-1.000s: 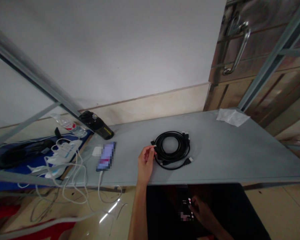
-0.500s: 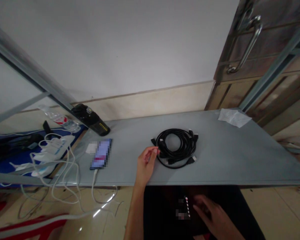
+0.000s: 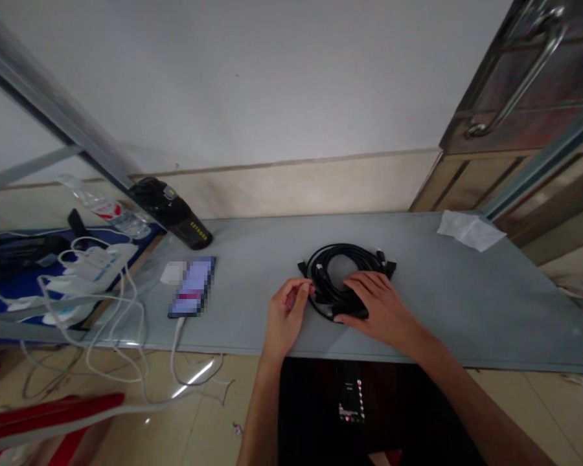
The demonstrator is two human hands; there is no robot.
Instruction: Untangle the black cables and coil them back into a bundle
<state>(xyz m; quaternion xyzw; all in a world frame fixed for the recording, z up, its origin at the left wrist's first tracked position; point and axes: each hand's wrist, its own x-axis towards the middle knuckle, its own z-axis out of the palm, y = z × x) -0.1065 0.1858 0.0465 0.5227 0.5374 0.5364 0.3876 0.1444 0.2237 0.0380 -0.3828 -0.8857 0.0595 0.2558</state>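
A coil of black cables [image 3: 342,259] with several plugs lies on the grey table [image 3: 442,304]. My left hand [image 3: 285,317] rests at the coil's left edge, thumb and fingers pinched on a cable end. My right hand [image 3: 376,307] lies flat over the near right part of the coil, fingers stretched out and pressing on it. A small dark device with lit dots [image 3: 350,395] sits on my lap below the table edge.
A phone [image 3: 192,294] with a white cable lies left of the coil, next to a white charger [image 3: 173,272] and a black tool [image 3: 175,210]. Farther left: white power strips [image 3: 85,268], tangled wires, a plastic bottle [image 3: 109,213]. A crumpled paper [image 3: 469,230] lies far right.
My right hand has come up from the device on my lap and now lies on the cable coil. My left hand has stayed at the coil's left edge.
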